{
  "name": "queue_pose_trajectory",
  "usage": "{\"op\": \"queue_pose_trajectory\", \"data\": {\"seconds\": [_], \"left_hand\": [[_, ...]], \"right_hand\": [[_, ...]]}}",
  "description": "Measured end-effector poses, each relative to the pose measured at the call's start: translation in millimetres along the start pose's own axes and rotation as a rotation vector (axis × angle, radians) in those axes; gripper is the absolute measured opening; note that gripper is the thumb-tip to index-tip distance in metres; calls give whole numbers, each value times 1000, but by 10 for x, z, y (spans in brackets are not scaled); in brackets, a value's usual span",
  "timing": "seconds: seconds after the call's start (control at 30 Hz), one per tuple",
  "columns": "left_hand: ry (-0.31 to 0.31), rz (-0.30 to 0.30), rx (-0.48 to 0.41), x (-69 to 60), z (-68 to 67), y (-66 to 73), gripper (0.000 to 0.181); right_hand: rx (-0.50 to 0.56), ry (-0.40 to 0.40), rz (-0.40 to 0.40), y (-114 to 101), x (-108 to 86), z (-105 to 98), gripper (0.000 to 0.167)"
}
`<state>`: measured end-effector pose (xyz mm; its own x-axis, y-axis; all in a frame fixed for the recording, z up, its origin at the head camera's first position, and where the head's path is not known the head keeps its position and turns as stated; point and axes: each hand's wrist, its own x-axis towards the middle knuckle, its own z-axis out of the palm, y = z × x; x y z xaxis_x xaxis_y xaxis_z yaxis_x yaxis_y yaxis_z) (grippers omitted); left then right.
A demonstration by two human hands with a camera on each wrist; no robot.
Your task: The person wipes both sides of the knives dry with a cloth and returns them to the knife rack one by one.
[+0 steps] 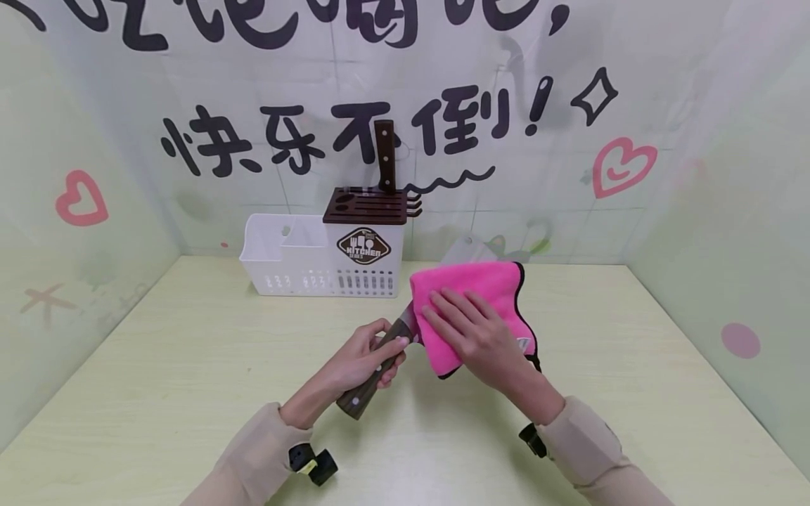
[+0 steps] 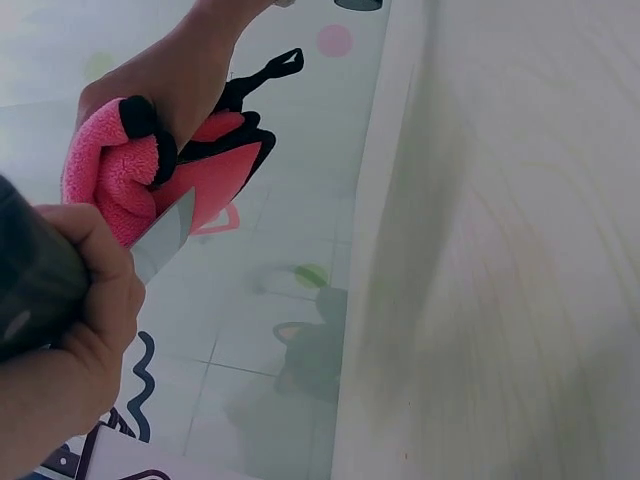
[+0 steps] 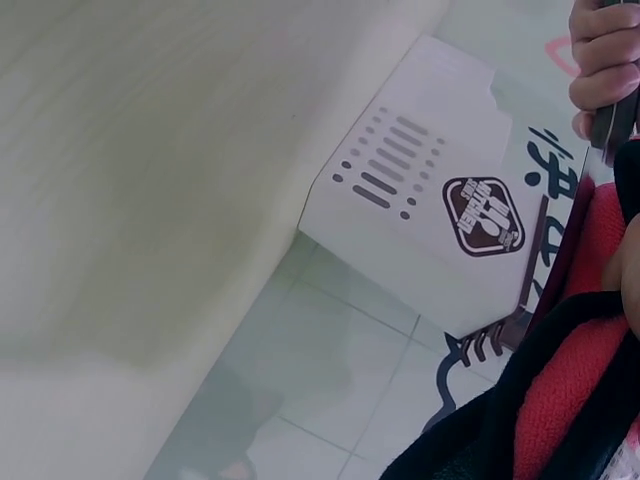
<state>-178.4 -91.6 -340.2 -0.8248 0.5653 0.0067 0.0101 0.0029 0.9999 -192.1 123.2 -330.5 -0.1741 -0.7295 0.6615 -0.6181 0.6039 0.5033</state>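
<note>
Gripping a cleaver (image 1: 363, 393) by its dark riveted handle, the left hand (image 1: 375, 357) has its fingers curled closely round it. The cleaver is held above the bench (image 1: 190, 351), handle toward 7 o'clock, blade toward 1 o'clock. A pink cloth (image 1: 490, 284) with black edging is folded over most of the blade; the blade's far corner, with a small hole, shows past the cloth at 12 o'clock. The right hand (image 1: 477, 341) holds the cloth about the blade, fingers extended and slightly parted across its upper face; its thumb is hidden in the head view. At 11 o'clock from the cloth, a white plastic knife holder (image 1: 287, 270) with a brown slotted top stands on the bench. It bears a "KITCHEN" label (image 1: 363, 246). One brown-handled knife (image 1: 384, 154) stands nearly upright in the top; dark prongs (image 1: 414, 205) project at 3 o'clock.
</note>
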Motion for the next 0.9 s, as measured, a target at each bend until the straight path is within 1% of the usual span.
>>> {"op": "queue_pose_trajectory", "data": {"seconds": [0.2,0.47,0.8,0.9], "left_hand": [[0,-2,-4,6,-3,1,21],[14,-8,-9,6,0,8,23],[12,2,-14,8,-2,6,22],[12,3,-16,6,-2,10,22]], "right_hand": [[-15,6,-26,-48,21,-7,41],[-23,35,-57,-81,39,-9,40],[-10,36,-65,-89,30,-9,39],[-13,21,-67,-90,24,-17,39]]}}
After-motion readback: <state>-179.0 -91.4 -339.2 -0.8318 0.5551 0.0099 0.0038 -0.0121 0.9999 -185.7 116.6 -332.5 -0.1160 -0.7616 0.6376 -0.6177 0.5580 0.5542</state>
